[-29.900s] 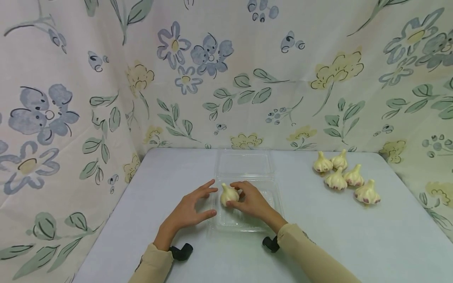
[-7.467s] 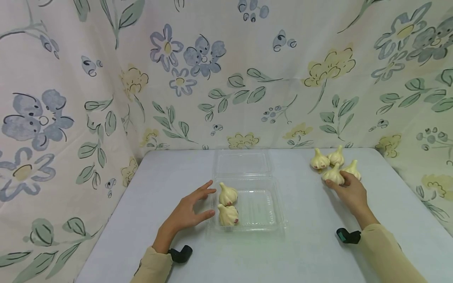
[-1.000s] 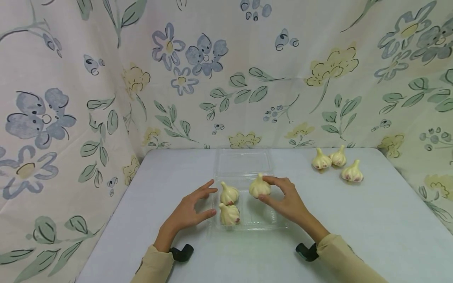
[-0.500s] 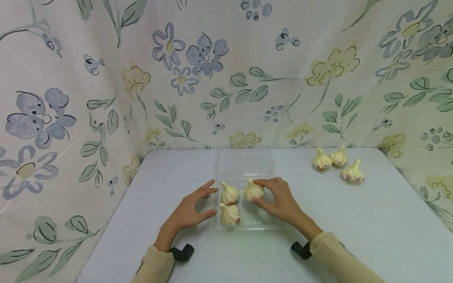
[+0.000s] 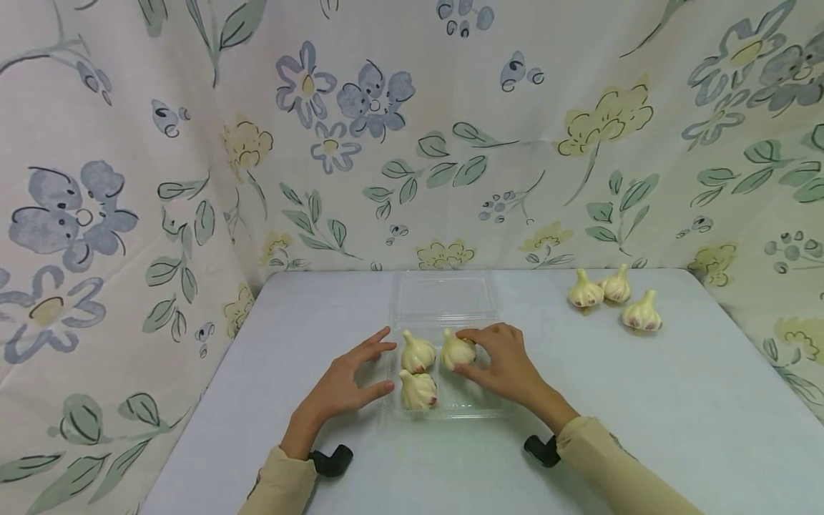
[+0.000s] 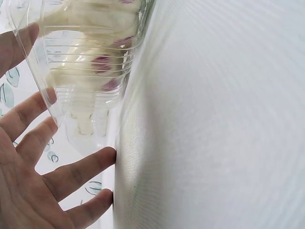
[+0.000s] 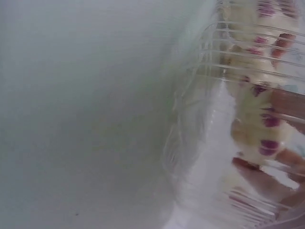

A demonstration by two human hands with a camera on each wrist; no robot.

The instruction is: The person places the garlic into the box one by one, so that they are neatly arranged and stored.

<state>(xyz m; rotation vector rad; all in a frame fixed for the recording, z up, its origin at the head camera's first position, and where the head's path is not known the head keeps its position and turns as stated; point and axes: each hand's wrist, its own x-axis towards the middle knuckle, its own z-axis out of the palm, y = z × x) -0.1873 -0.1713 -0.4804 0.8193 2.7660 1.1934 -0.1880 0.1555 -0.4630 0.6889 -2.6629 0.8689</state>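
Observation:
A clear plastic clamshell box (image 5: pixel 476 411) lies with its lid folded back on the white table. Two garlic bulbs (image 5: pixel 418 390) sit one behind the other along its left side. My right hand (image 5: pixel 508 363) pinches a third garlic bulb (image 5: pixel 456 351) between thumb and fingers, inside the box at its back, just right of the others. Through the clear wall in the right wrist view, fingers surround this purple-spotted bulb (image 7: pixel 259 129). My left hand (image 5: pixel 344 378) stands with spread, straight fingers at the box's left wall; in the left wrist view its fingertips (image 6: pixel 50 95) touch the rim.
Three more garlic bulbs (image 5: pixel 641 312) stand at the table's back right. The open lid (image 5: pixel 444 297) reaches toward the back edge. Floral cloth (image 5: pixel 386 214) hangs behind and beside the table (image 5: pixel 309 307). Dark wrist cameras (image 5: pixel 331 460) jut from both sleeves.
Over the last second, my right hand has brought its bulb left and down into the box, near the left-hand pair. Earlier, a second bulb joined the first there. My left hand keeps its place.

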